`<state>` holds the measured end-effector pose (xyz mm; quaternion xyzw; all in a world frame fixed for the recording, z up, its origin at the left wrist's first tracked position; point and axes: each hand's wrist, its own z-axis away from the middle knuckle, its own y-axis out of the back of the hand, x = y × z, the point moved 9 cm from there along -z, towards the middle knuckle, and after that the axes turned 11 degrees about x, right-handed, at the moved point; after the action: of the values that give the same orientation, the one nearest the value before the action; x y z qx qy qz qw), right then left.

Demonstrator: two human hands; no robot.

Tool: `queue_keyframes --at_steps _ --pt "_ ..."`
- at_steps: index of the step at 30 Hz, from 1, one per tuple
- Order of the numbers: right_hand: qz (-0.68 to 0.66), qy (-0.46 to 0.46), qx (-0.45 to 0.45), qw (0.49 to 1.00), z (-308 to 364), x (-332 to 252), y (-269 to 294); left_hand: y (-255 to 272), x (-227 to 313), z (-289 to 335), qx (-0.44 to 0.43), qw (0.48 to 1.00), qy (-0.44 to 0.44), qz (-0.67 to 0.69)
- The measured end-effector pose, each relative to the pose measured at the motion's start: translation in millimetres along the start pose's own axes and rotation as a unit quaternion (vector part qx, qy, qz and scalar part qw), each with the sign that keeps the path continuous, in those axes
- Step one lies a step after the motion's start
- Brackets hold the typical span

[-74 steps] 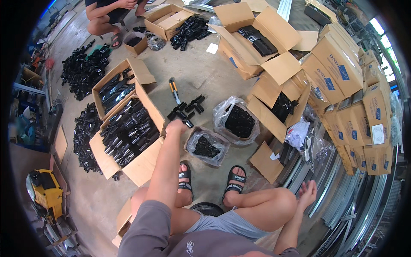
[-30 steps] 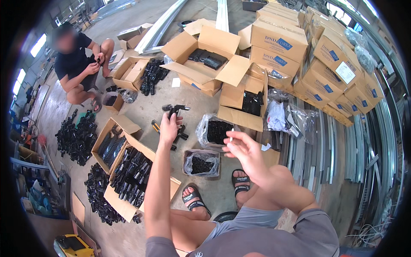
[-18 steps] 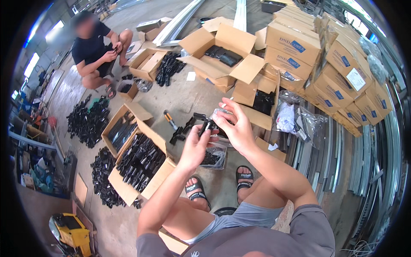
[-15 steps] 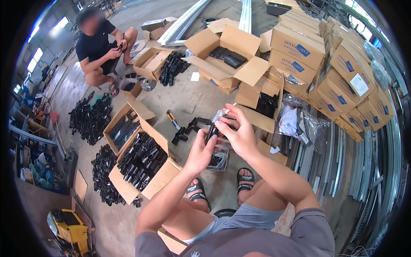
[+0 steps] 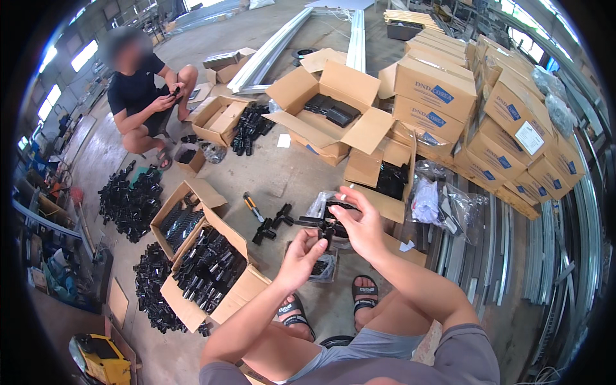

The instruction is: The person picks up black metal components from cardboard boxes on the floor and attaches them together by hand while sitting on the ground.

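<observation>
Black, hard-looking and faintly glossy, the branched part (image 5: 325, 233) sits between my two hands, over the plastic-lined boxes near my feet, in the head view. My left hand (image 5: 300, 258) has its grip closed round the lower end, thumb along the near side. My right hand (image 5: 360, 224) is curled at the upper end, a small white thing (image 5: 344, 197) lodged between its fingers; whether that grip really pinches the part, I cannot tell.

I judge it light enough for one hand, and stiff: I'd expect the arms to keep their shape rather than bend under my fingers. Its smooth faces could slide a little, so I'd hold the thick middle, where the arms meet, and not hang it from one thin arm. It looks sturdy, though narrow ends might chip if dropped on concrete.

Similar loose black parts (image 5: 264, 232) lie on the floor (image 5: 273, 176) just beyond my left hand, beside an orange-and-grey tool (image 5: 251, 203).
</observation>
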<state>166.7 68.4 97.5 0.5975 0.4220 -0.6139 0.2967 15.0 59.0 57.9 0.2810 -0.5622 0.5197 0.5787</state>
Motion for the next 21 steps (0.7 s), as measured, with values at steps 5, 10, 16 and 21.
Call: queue_keyframes --at_steps 5,10,16,21 --pt "-0.013 0.002 -0.006 1.000 5 4 2 7 -6 -4 -0.005 1.000 0.007 0.011" --pt "-0.067 -0.008 -0.024 0.997 6 -9 -1 0 3 -2 -0.044 0.997 0.039 0.052" --pt "-0.067 -0.014 -0.049 0.996 4 -11 -2 -4 8 -5 -0.060 0.997 0.035 0.034" --pt "-0.087 -0.023 -0.068 0.994 10 -13 -3 -3 6 -2 -0.071 0.997 0.035 0.002"
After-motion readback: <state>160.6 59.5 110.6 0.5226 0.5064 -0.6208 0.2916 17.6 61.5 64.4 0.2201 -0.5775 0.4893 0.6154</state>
